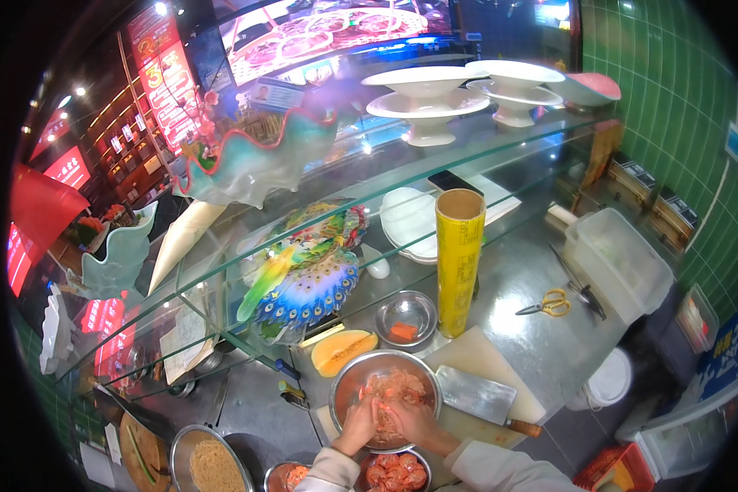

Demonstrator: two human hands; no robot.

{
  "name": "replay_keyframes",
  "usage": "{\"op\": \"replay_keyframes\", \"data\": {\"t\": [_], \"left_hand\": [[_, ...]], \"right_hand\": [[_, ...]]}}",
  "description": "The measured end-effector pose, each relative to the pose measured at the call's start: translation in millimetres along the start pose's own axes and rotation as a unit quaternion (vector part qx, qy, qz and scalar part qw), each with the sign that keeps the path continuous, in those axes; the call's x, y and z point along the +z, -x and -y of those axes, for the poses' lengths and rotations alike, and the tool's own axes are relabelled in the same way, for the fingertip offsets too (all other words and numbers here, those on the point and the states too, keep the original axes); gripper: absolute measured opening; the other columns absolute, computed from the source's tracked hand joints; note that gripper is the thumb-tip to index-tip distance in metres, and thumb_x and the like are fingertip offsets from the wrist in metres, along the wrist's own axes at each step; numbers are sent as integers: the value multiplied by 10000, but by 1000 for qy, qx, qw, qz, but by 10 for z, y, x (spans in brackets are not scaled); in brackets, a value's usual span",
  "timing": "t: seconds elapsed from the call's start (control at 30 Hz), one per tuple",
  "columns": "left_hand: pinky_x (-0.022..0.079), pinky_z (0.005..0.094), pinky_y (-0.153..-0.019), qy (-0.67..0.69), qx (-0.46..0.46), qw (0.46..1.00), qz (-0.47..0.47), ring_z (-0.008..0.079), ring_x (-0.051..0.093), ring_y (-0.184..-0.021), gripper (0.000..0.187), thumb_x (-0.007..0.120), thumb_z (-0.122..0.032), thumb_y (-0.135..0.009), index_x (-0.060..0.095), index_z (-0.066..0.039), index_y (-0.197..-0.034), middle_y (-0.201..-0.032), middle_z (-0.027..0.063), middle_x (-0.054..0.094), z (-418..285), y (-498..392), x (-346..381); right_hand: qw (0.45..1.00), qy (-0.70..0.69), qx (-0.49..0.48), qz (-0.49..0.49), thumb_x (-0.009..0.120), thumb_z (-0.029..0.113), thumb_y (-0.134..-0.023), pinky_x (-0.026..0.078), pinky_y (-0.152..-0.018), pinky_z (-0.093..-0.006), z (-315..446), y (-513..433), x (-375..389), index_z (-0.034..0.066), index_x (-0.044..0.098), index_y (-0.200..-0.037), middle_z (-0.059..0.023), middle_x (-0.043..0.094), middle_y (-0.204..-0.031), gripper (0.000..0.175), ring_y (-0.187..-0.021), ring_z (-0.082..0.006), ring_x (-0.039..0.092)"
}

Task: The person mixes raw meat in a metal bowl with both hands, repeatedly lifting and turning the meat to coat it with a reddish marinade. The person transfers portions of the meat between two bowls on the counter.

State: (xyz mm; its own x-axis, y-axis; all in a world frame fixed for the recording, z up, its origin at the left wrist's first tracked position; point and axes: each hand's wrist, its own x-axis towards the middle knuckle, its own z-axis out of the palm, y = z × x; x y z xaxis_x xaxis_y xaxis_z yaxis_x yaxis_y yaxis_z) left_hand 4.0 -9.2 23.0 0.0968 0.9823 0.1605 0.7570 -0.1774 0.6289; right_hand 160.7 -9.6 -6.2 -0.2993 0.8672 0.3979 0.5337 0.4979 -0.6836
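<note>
My left hand [360, 419] and my right hand [411, 422] meet over a steel mixing bowl [342, 390]. Between their fingertips they grip a small orange prawn [376, 406], largely covered by the fingers. Pinkish-orange prawn shells [400, 384] fill the bottom of this bowl. Just below my wrists, a smaller steel bowl holds several whole orange prawns [396, 472]. Partly cut off by my left sleeve, another bowl contains orange prawn pieces [296, 476]. A cleaver [476, 392] lies to the right on a pale cutting board [483, 353], its wooden handle pointing away from the mixing bowl.
Above the bowl are a halved melon [343, 352], a small steel bowl [386, 313] with orange pieces and an upright yellow film roll [459, 264]. Yellow-handled scissors [547, 302] and a plastic tub [621, 264] sit right. A glass shelf [344, 190] crosses ahead; noodle-like strands [215, 467] fill a bowl left.
</note>
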Motion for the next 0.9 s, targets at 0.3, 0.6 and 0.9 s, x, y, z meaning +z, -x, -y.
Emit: {"op": "replay_keyframes", "data": {"t": [0.3, 0.6, 0.9], "left_hand": [[490, 501, -687, 25, -92, 995, -43, 434, 622, -780, 219, 455, -151, -950, 614, -9, -997, -832, 234, 643, 264, -30, 118], [522, 358, -709, 145, -15, 987, 66, 287, 685, -767, 231, 558, -144, -912, 654, -27, -1086, -876, 184, 687, 58, 39, 0], [507, 378, -643, 66, -1, 997, 41, 336, 666, -715, 201, 587, -200, -912, 684, -31, -960, -774, 195, 661, 70, 14, -69]], "right_hand": [[994, 104, 9, 10, 560, 192, -872, 504, -509, -414, -3, 55, -50, 140, 601, -1014, -93, 628, -778, 156, -582, -299, 623], [998, -43, 43, 3, 537, 204, -909, 511, -575, -425, -41, 24, -52, 170, 608, -1129, -123, 666, -905, 234, -703, -333, 639], [1000, -1, -22, 14, 520, 205, -884, 510, -561, -423, -117, 42, -8, 182, 597, -1127, -94, 652, -914, 256, -728, -308, 644]]}}
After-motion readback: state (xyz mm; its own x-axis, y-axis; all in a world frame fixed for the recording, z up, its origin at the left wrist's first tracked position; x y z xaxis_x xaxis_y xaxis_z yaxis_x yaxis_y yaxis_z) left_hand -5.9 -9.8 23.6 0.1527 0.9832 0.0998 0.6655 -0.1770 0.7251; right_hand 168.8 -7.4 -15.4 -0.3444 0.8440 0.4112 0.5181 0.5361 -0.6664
